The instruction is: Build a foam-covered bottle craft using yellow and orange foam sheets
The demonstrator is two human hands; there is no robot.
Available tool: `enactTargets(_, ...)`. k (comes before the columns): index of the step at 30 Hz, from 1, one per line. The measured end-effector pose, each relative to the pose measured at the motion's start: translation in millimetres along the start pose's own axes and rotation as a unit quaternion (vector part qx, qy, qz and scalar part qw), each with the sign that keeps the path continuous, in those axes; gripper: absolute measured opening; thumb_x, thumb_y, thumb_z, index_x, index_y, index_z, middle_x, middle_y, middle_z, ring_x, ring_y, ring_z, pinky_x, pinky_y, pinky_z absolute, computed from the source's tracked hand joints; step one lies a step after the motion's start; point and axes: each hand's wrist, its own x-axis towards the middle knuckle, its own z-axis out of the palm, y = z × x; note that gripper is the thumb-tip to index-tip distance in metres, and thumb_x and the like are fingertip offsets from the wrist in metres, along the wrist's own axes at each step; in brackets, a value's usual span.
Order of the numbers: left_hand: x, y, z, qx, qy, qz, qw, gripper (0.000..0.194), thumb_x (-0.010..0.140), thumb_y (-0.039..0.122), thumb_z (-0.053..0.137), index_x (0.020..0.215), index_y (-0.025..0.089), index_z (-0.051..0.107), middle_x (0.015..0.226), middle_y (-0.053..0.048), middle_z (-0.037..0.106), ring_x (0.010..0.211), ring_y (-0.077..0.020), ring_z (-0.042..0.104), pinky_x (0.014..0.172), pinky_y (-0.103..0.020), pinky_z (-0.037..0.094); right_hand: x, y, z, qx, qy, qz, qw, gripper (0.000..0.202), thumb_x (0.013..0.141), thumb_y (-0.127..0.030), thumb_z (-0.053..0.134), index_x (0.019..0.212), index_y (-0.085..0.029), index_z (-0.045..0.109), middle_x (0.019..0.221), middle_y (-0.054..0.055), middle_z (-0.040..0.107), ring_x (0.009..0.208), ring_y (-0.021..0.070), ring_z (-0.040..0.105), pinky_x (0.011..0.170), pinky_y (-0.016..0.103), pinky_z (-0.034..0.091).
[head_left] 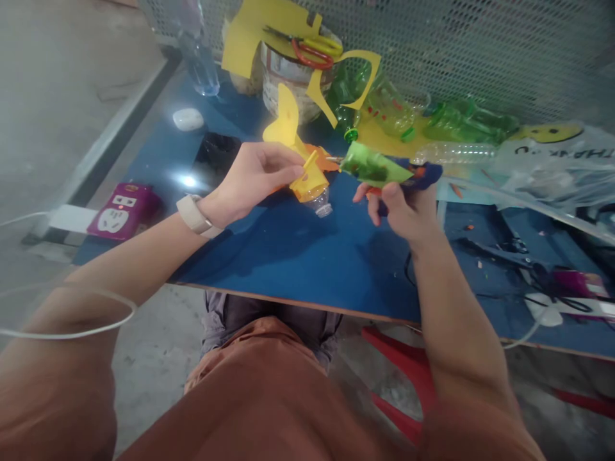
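My left hand [254, 176], with a pale band on the wrist, pinches a yellow craft piece [310, 186]. It is wrapped around a clear plastic bottle neck [323, 203] that tilts down to the right, and a small yellow rod shows at the fingertips. Tall yellow petal-like shapes [287, 118] and an orange part [324, 159] rise behind it. In my right hand [408, 208] is a blue glue gun [425, 178] with a green front [372, 165]. Its metal nozzle points left, close to the craft piece; whether they touch I cannot tell.
Orange-and-yellow scissors [317, 52] and yellow cut-outs [247, 38] lie on a tub [288, 80]. Green bottles [471, 121] and a plastic bag [552, 157] line the back. A purple power socket [122, 211] sits left; cables [552, 294] lie right on the blue table [298, 256].
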Motion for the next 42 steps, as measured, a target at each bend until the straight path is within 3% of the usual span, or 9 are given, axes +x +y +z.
enactTargets(3, 0, -1, 1.1, 0.003, 0.001, 0.007, 1.0, 0.029, 0.092, 0.043, 0.099, 0.1, 0.02, 0.083, 0.088, -0.007, 0.083, 0.094, -0.0232, 0.084, 0.08, -0.032, 0.072, -3, 0, 9, 0.01, -0.027, -0.01, 1.0, 0.063, 0.106, -0.088, 0.067, 0.088, -0.027, 0.071, 0.074, 0.0, 0.074, 0.047, 0.0144, 0.056, 0.053, 0.037, 0.048)
enactTargets(10, -1, -1, 2.5, 0.024, 0.007, 0.016, 1.0, 0.022, 0.092, 0.035, 0.097, 0.101, 0.02, 0.084, 0.092, -0.007, 0.083, 0.098, -0.0255, 0.086, 0.082, -0.035, 0.074, -3, 1, 19, 0.021, -0.045, 0.003, 0.999, 0.066, 0.102, -0.091, 0.072, 0.08, -0.028, 0.068, 0.068, 0.0, 0.072, 0.043, 0.0134, 0.052, 0.046, 0.036, 0.05)
enactTargets(17, -2, 1, 4.5, 0.025, 0.01, 0.011, 1.0, 0.018, 0.092, 0.03, 0.095, 0.1, 0.02, 0.083, 0.093, -0.006, 0.083, 0.1, -0.0271, 0.087, 0.081, -0.038, 0.076, -4, -13, 26, -0.016, -0.066, 0.022, 0.997, 0.071, 0.097, -0.096, 0.072, 0.073, -0.029, 0.066, 0.048, -0.003, 0.052, 0.045, 0.0161, 0.051, 0.042, 0.032, 0.047)
enactTargets(25, -3, -1, 2.7, 0.022, 0.008, 0.007, 1.0, 0.018, 0.091, 0.029, 0.096, 0.1, 0.02, 0.083, 0.094, -0.006, 0.085, 0.099, -0.0268, 0.087, 0.081, -0.037, 0.075, -5, -14, 24, -0.05, -0.064, 0.02, 0.996, 0.075, 0.101, -0.097, 0.065, 0.071, -0.028, 0.063, 0.053, -0.002, 0.057, 0.045, 0.0152, 0.053, 0.043, 0.033, 0.042)
enactTargets(32, -3, -1, 2.2, 0.037, 0.003, 0.005, 0.999, 0.018, 0.093, 0.031, 0.097, 0.101, 0.022, 0.083, 0.095, -0.005, 0.084, 0.1, -0.0265, 0.087, 0.082, -0.038, 0.076, -5, -10, 23, -0.064, -0.056, 0.014, 0.996, 0.075, 0.103, -0.094, 0.064, 0.069, -0.028, 0.06, 0.055, 0.0, 0.059, 0.051, 0.0168, 0.057, 0.057, 0.037, 0.057)
enactTargets(42, -2, 1, 3.4, -0.005, -0.004, -0.007, 1.0, 0.025, 0.089, 0.038, 0.102, 0.097, 0.022, 0.085, 0.093, -0.004, 0.086, 0.095, -0.0233, 0.084, 0.082, -0.039, 0.073, -5, -8, 22, -0.072, -0.044, 0.023, 0.996, 0.073, 0.101, -0.095, 0.067, 0.069, -0.03, 0.062, 0.053, -0.001, 0.055, 0.053, 0.0191, 0.057, 0.056, 0.038, 0.06)
